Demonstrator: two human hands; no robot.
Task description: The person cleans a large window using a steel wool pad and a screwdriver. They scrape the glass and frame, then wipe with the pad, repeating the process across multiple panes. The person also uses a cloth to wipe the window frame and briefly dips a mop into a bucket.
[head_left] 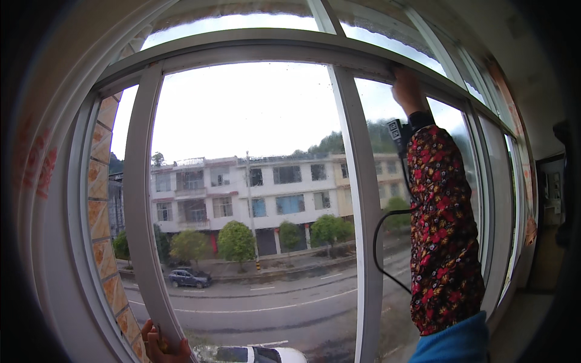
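My right hand [406, 88] reaches up to the upper rail of the window frame [281, 47], its fingers hidden against the rail's shaded underside. The arm wears a floral sleeve cover [442, 231], and a small black device [397, 134] with a black cable [376, 245] is at the wrist. Low on the left, my left hand [164, 347] grips the lower part of the sliding window sash's upright [143, 190], fingers around its edge by the latch area. Whether the right hand holds anything cannot be seen.
A second upright [363, 204] crosses the window right of centre. More window panes curve away at the right. Marbled tiles [100, 181] line the outer wall at the left. Outside lie a road [272, 308], a parked car [189, 277], trees and a white building [290, 181].
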